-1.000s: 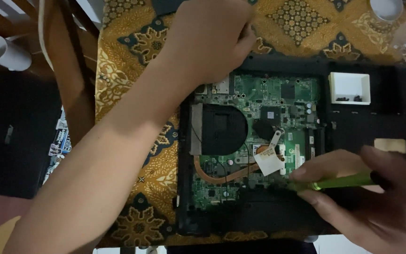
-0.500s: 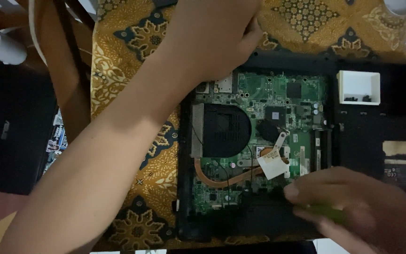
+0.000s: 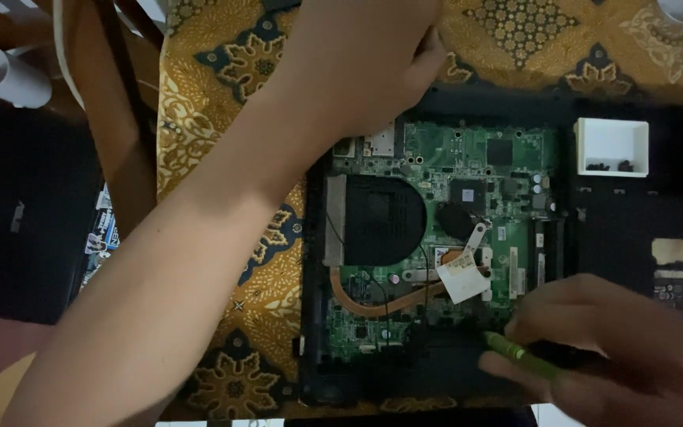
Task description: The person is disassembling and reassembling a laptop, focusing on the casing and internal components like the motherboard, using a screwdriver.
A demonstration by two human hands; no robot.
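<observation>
opened laptop base (image 3: 626, 237) laid flat on a counter covered by a gold patterned cloth (image 3: 215, 134), seen from above. the green circuit board (image 3: 452, 198) is exposed in the left half of the black shell, so that its parts can be reached from above. a round black fan (image 3: 381, 220) is seated at the board's left side, and a curved copper heat pipe (image 3: 373, 304) is run from below it toward a metal bracket near the middle, beside which a small white label (image 3: 462, 278) is lifted at an angle.

the left hand (image 3: 357, 55) is pressed palm down on the far left corner of the shell, fingers closed over the edge; the placement is judged to steady the base against sliding on the cloth. whether anything is held under it cannot be told.

the right hand (image 3: 618, 348) is closed around a green-handled tool (image 3: 515, 352), gripped close to its tip like a pen, which is judged to give fine control. the tip is pointed at the lower edge of the board, just below the label; contact with the board cannot be told, as the area is dark.

a small white tray (image 3: 612, 146) is set on the right part of the shell, with a few small dark pieces, probably screws, kept in it so that they are not lost. a dark flat object (image 3: 17, 229) is lying well apart at the left.
</observation>
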